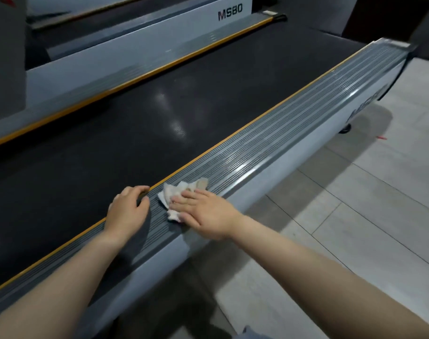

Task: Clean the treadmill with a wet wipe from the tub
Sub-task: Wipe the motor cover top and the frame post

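Observation:
The treadmill's ribbed grey side rail (269, 140) runs diagonally beside the black running belt (125, 123), with an orange strip between them. A crumpled white wet wipe (176, 190), soiled brown at one corner, lies on the rail. My right hand (203, 211) presses flat on the wipe with straight fingers. My left hand (129, 209) rests on the rail's inner edge just left of the wipe, its fingers curled over the orange strip. The tub is not in view.
A second treadmill (159, 28) marked MS80 stands parallel on the far side. Light grey floor tiles (355, 228) spread to the right of the rail. A small red item (381, 137) lies on the floor near the treadmill's wheel (345, 129).

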